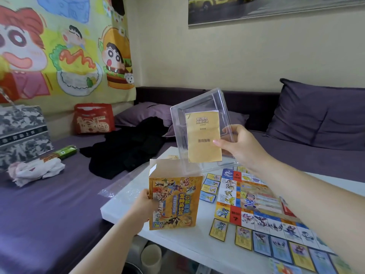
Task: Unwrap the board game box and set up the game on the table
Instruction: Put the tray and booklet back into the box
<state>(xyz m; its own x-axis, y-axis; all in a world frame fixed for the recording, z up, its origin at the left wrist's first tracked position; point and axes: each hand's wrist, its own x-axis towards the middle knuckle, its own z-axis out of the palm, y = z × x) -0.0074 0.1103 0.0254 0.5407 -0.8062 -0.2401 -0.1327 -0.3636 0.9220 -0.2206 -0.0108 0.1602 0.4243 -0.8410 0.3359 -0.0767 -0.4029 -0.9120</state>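
While the cards (261, 244) are lying face up in rows along the near and left edges of the game board (256, 196), setup is judged well advanced but not complete. The board is lying unfolded and flat on the white table (177, 242).

The left hand (141, 205) is gripping the board game box (174, 202), with fingers and thumb curling round its left edge. The box is standing upright just left of the board, top flap open. Whether it is resting on the table or lifted clear cannot be told. The shrink wrap (115, 187) is lying loose beyond the box, overhanging the table's far left corner, so unwrapping is judged done.

Above and behind the box, the right hand (240, 148) is holding the clear plastic tray (197, 107) tilted in the air. The thumb is pressing a yellow booklet (204, 139) against the tray while the fingers are curling behind its right rim. No pieces are showing in the tray.

Left to do, by judgement: putting down the tray and booklet, and clearing away the box and wrap. Whether tokens or dice are waiting to be placed cannot be told.

Beyond the table, black clothing (128, 147) is lying on the purple sofa (49, 204).
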